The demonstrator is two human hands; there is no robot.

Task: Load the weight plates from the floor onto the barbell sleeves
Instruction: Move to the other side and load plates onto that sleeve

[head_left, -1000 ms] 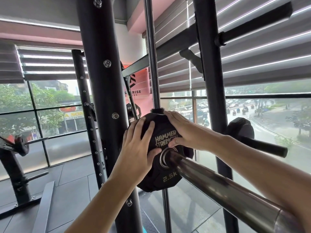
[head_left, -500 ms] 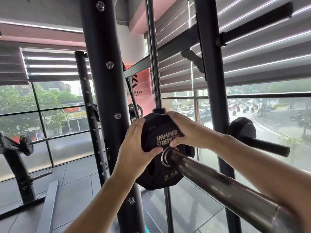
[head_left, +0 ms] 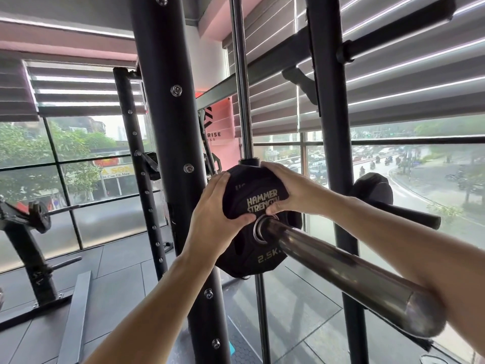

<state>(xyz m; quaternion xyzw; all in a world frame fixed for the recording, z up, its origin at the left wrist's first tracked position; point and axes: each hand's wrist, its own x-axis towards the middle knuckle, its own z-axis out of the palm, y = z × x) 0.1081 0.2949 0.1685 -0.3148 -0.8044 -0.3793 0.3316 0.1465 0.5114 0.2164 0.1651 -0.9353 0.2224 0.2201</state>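
A small black weight plate [head_left: 256, 254] marked HAMMER STRENGTH and 2.5 KG sits on the chrome barbell sleeve [head_left: 341, 269], far along it toward the rack. The sleeve runs from the plate's hole toward me at lower right. My left hand [head_left: 217, 216] grips the plate's left edge, thumb on its face beside the hole. From the other side my right hand [head_left: 286, 190] holds the upper right edge, fingers over the top and thumb on the lettering.
A thick black rack upright [head_left: 170, 153] stands just left of the plate, a thin guide rod [head_left: 242, 88] behind it and another upright [head_left: 333, 127] to the right. A black storage peg [head_left: 404, 214] sticks out right. Another rack [head_left: 29, 232] stands far left by the windows.
Both hands have shifted on the plate: the left fingers moved from the face round to the left edge. The plate has slid slightly farther along the sleeve.
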